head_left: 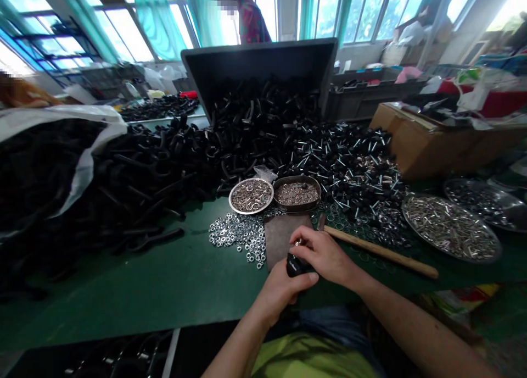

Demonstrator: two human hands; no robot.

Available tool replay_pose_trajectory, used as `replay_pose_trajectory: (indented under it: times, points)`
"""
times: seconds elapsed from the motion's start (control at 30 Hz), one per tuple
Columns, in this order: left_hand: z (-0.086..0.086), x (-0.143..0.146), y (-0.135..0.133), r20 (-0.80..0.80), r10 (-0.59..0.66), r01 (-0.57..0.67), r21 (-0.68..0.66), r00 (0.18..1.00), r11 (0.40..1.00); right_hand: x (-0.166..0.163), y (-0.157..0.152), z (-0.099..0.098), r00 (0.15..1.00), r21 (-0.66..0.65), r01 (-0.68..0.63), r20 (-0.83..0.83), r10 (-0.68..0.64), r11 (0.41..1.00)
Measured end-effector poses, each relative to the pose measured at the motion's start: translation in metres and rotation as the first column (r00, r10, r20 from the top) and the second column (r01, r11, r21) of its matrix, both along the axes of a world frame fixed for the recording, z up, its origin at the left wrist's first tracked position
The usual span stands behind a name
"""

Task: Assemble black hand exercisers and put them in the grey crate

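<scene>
Right grip [325, 254] near tin [297, 207] of metal bits [293, 194]

2 bare hands [327, 255] close together

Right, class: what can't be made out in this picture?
Head view throughout:
- Rounded black part: pale lettering too small to read; partly covered by left hand and right hand.
- White plastic bag: cut off by left edge.
- Grey plastic crate: lower interior hidden by black parts.
</scene>
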State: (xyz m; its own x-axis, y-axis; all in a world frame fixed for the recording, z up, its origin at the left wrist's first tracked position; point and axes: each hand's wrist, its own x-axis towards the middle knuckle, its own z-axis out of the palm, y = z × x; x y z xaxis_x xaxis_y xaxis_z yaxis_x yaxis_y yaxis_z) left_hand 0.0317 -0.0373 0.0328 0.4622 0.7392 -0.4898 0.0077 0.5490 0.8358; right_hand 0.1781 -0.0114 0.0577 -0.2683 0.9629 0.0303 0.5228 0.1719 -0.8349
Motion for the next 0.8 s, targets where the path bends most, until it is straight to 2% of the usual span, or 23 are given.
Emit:
replay_pose_trajectory:
  times: [0.03, 0.1, 0.13, 0.17, 0.23, 0.3, 0.4, 0.5, 0.57, 0.63, 0.7, 0.77, 0.8]
  points:
    - [0.0, -0.003, -0.001, 0.029, -0.036, 0.037, -0.039, 0.999, 0.999, 0.008, 0.005, -0.007, 1.0, -0.032, -0.014, 0.019, 0.015, 0.999]
    - [-0.002, -0.011, -0.003, 0.141, -0.049, 0.065, -0.113, 0.989, 0.992, 0.032, 0.019, -0.019, 0.99, -0.054, 0.037, 0.139, -0.029, 0.998]
    - [-0.004, -0.014, -0.003, 0.188, -0.026, 0.052, -0.135, 0.982, 0.989, 0.047, 0.026, -0.025, 0.954, 0.0, 0.15, 0.264, -0.145, 0.989]
    - [-0.007, -0.018, -0.003, 0.216, 0.014, 0.018, -0.144, 0.976, 0.989, 0.061, 0.034, -0.03, 0.921, 0.049, 0.225, 0.315, -0.228, 0.973]
    - [-0.011, -0.022, -0.003, 0.219, 0.092, -0.065, -0.128, 0.971, 0.99, 0.087, 0.047, -0.039, 0.874, 0.088, 0.292, 0.379, -0.304, 0.952]
    - [-0.014, -0.024, -0.001, 0.182, 0.139, -0.125, -0.083, 0.973, 0.989, 0.105, 0.055, -0.045, 0.856, 0.091, 0.308, 0.409, -0.318, 0.947]
    - [-0.013, -0.022, 0.003, 0.137, 0.186, -0.186, -0.014, 0.973, 0.983, 0.114, 0.059, -0.05, 0.85, 0.097, 0.318, 0.412, -0.329, 0.943]
    - [-0.012, -0.019, 0.007, 0.087, 0.227, -0.228, -0.003, 0.97, 0.974, 0.104, 0.054, -0.046, 0.873, 0.127, 0.317, 0.347, -0.342, 0.94]
    - [-0.013, -0.016, 0.01, 0.065, 0.251, -0.25, -0.015, 0.966, 0.968, 0.088, 0.045, -0.04, 0.913, 0.125, 0.277, 0.275, -0.301, 0.953]
    - [-0.014, -0.011, 0.012, 0.089, 0.253, -0.249, -0.052, 0.963, 0.967, 0.064, 0.031, -0.031, 0.974, 0.063, 0.198, 0.102, -0.204, 0.978]
    - [-0.014, -0.005, 0.013, 0.148, 0.235, -0.22, -0.111, 0.961, 0.969, 0.037, 0.014, -0.022, 0.985, -0.026, 0.099, -0.141, -0.102, 0.995]
    - [-0.014, 0.001, 0.013, 0.202, 0.223, -0.195, -0.151, 0.954, 0.969, 0.014, 0.0, -0.014, 0.977, -0.065, 0.04, -0.204, -0.053, 0.997]
    - [-0.013, 0.004, 0.012, 0.218, 0.222, -0.189, -0.16, 0.95, 0.969, 0.005, -0.005, -0.01, 0.983, -0.069, 0.03, -0.177, -0.042, 0.997]
